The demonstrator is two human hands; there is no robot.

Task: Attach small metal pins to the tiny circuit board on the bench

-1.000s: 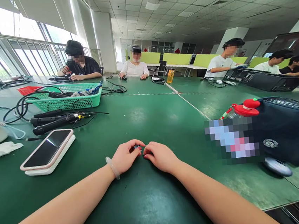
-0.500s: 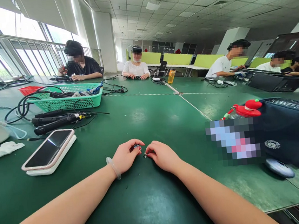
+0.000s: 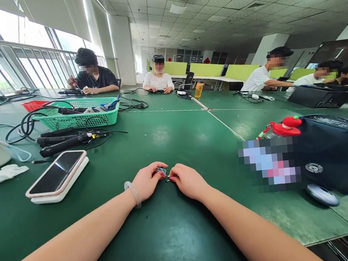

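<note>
My left hand, with a pale bangle at the wrist, is closed on a small dark circuit board held between thumb and fingers. Pale markings show on the board's face. Close by on the right, my right hand pinches a tiny black-and-light part at its fingertips; it is too small to name. Both hands are low over the green table, fingertips almost meeting. Fingers partly hide both pieces.
Left of my hands are a phone on a white box, black handheld tools with cables, and a green basket. A dark bag, a red-lidded bottle and a mouse lie right. Several people sit around the table.
The board in my left hand has tilted, showing more of its marked face. The tiny part at my right fingertips has shifted slightly. A person at the right has moved an arm.
</note>
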